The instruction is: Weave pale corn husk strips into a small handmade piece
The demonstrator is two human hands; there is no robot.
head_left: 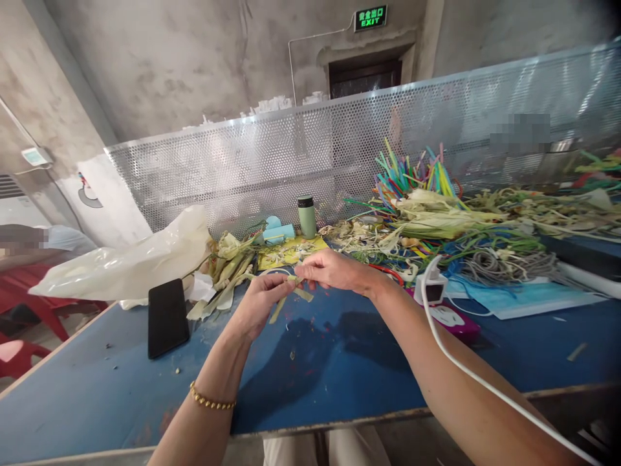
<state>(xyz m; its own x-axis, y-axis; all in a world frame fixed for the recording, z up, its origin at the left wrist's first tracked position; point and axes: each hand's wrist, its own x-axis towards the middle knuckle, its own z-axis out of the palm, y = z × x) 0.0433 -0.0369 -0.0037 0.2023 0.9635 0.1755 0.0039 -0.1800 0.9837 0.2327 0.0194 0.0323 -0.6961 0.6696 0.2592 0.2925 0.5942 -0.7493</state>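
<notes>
Above the blue table (204, 395), my left hand (264, 294) and my right hand (332, 268) meet fingertip to fingertip. Both pinch a pale green strip of corn husk (304, 295), whose loose ends hang below the fingers. Exactly how the strip runs between the fingertips is too small to make out. Just beyond the hands lies a yellow sheet (317, 244) with husk scraps on it. Left of my left hand is a bunch of corn husks (226, 285) beside a large plastic bag (130, 255).
A black phone (167, 318) lies at left. Behind stand a green cup (306, 217) and a perforated metal screen (242, 175). At right are a husk pile (431, 217), colourful pipe cleaners (412, 171), grey cord (509, 264), a blue face mask (528, 298) and a charger (431, 289) with a white cable.
</notes>
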